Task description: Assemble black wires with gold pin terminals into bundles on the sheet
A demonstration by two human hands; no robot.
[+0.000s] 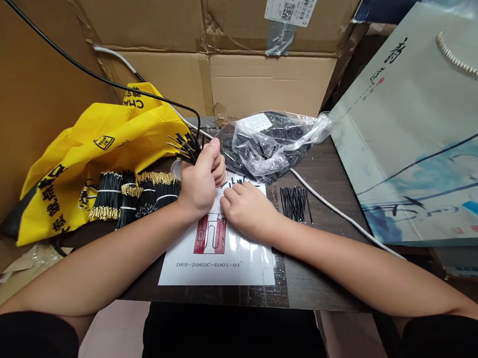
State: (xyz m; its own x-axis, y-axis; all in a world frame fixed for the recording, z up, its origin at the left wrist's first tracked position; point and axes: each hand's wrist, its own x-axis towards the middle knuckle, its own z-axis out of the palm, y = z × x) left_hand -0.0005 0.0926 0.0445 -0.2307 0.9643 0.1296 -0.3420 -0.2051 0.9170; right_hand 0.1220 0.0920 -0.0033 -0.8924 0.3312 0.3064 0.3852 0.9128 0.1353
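Observation:
My left hand is closed round a bunch of short black wires, whose ends fan out to the upper left. Just right of it, my right hand rests low over a white printed sheet, fingers curled down; what its fingertips hold, if anything, is hidden. Small black pieces lie beyond its knuckles on the sheet. Banded bundles of black wires with gold ends sit left of my left hand. A loose row of black wires lies right of my right hand.
Behind my hands is a clear plastic bag of black items. A yellow bag lies at the left, and a large pale paper bag stands at the right. Cardboard boxes close off the back. A white cable crosses the table.

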